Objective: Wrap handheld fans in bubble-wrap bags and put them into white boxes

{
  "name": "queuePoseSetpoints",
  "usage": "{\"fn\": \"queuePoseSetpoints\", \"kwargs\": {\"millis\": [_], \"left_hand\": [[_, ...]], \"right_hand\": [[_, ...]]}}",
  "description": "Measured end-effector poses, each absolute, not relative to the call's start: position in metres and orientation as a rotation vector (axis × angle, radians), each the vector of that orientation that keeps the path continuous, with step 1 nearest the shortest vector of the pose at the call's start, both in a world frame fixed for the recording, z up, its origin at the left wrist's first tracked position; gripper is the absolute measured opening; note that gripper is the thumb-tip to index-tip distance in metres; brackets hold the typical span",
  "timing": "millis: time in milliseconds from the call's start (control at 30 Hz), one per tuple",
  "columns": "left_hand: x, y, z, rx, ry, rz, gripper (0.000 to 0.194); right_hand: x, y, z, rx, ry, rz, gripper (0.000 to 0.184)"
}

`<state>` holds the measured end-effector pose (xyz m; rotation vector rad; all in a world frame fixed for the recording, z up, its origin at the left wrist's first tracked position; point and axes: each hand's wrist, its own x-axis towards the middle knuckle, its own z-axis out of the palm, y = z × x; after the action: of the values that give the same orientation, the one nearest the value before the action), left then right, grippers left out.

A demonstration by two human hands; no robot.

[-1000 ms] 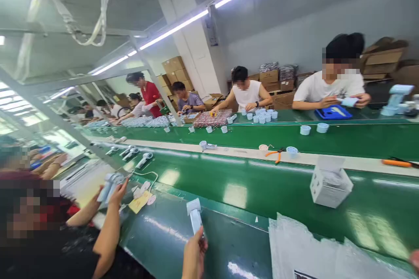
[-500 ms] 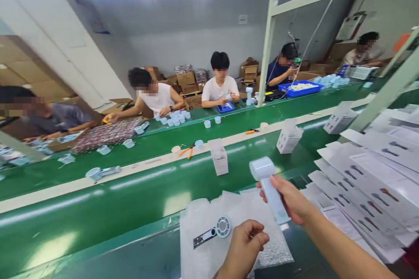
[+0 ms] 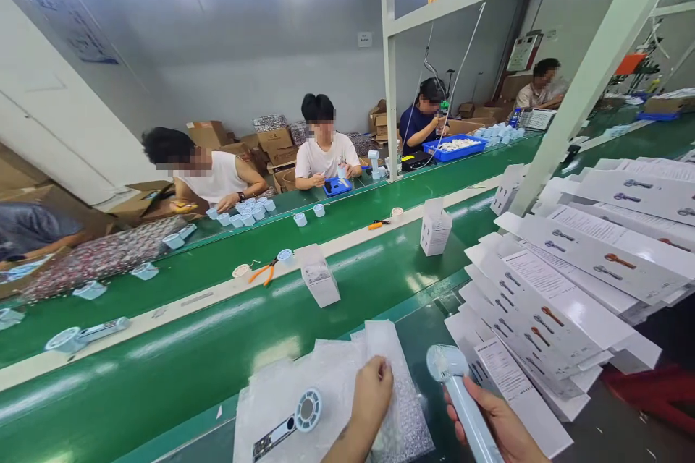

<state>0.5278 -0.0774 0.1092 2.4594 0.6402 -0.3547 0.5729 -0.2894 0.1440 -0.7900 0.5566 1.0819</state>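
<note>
Right hand (image 3: 496, 423) grips the pale-blue fan (image 3: 459, 394); left hand (image 3: 372, 391), fingers curled, pinches the bubble bags (image 3: 347, 394) at the desk's near edge—best peel one only.

Factory assembly line, green conveyor belt (image 3: 217, 347), seated workers (image 3: 324, 152), cartons (image 3: 274, 137)

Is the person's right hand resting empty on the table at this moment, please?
No, the right hand grips the handle of a pale blue handheld fan near the flat cartons.
</note>
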Motion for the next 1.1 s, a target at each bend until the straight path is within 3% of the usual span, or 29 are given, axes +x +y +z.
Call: {"fn": "queuePoseSetpoints", "kwargs": {"millis": [133,367,567,733,933,1100], "left_hand": [[0.539,-0.077,0.107,2.318,0.669,-0.327,0.041],[0.491,-0.089,0.105,2.447,0.413,-0.440,0.051],[0.511,-0.109,0.093,2.519,0.321,-0.544,0.035],[0.515,-0.100,0.104,2.340,0.449,-0.424,0.033],[0.507,-0.093,0.119,1.922,0.565,-0.301,0.006],[0.501,-0.093,0.130,1.756,0.738,-0.083,0.017]], "right_hand": [[0.584,-0.273,0.129,-0.810,0.550,1.023,0.032],[0.592,-0.270,0.104,-0.914,0.594,0.918,0.027],[0.584,-0.279,0.110,-0.917,0.601,0.943,0.026],[0.577,-0.297,0.111,-0.911,0.436,1.192,0.035],[0.572,-0.275,0.116,-0.898,0.120,1.385,0.046],[0.574,-0.266,0.119,-1.003,0.078,1.390,0.044]]}}
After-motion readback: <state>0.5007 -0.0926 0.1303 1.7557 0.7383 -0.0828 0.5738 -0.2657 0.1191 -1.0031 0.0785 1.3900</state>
